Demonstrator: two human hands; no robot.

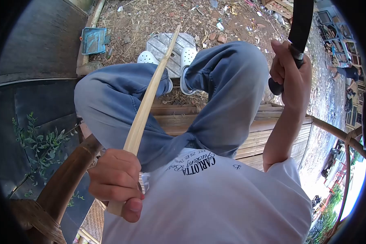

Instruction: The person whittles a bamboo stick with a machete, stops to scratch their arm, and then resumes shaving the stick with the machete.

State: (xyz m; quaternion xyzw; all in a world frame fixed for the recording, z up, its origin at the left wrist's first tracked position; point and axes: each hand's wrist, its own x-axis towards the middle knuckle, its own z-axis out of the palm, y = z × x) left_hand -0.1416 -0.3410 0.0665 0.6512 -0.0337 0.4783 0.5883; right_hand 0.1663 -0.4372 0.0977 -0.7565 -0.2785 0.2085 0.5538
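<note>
Here, left hand (116,181): clamped around a long, flat, pale-yellow bamboo strip (148,101) close to its near end.
Strip: slants forward, its far part above a grey, slatted wooden board (186,40).
Right hand (292,75): clasped around the handle of a broad black metal knife (301,24).

We wear: one white T-shirt (207,203), short-sleeved, dark lettering (196,166) including "CARLOTTA"; blue jeans (238,97), one pair, faded; white clogs (188,55), perforated.
</note>
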